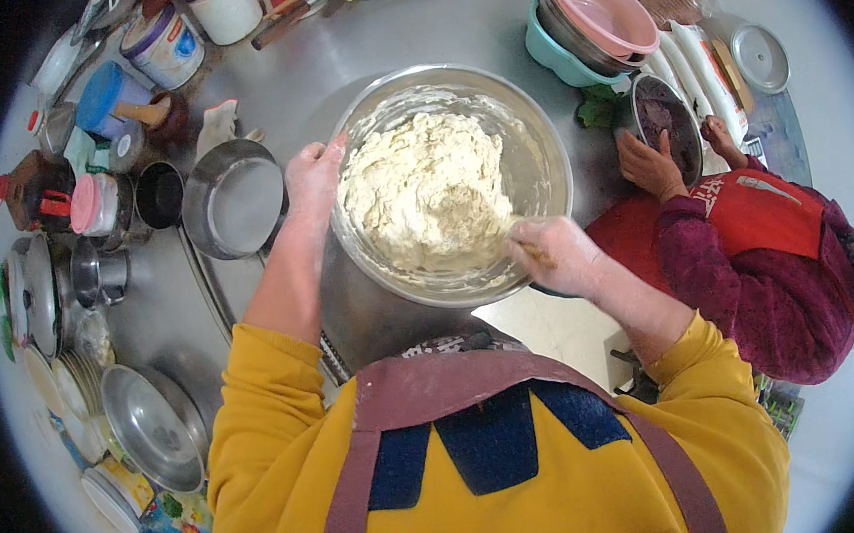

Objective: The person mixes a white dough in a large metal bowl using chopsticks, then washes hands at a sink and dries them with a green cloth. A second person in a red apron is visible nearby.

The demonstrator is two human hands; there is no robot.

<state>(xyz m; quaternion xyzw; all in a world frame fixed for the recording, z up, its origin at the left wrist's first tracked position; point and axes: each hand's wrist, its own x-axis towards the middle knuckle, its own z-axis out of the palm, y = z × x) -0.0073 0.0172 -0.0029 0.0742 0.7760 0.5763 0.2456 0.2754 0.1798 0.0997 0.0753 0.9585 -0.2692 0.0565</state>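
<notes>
A wide metal mixing bowl [544, 164] stands on the steel table in front of me, holding a pale, lumpy, sticky dough [425, 168]. Dough is smeared up its inner wall. My left hand [314, 180] is closed on the bowl's left rim. At the lower right rim, my right hand [560, 257] is wrapped round a thin wooden handle [535, 252] that slants toward the dough. The working end of that tool is hidden, so I cannot tell its kind. White flour or dough coats both hands.
Left of the bowl sit an empty metal pan [234, 201], jars, and a large metal basin [156, 424]. Stacked basins [607, 11] stand at the far right. Close on my right, a co-worker in a red apron [760, 209] has hands at a smaller metal bowl [669, 121] with dark contents.
</notes>
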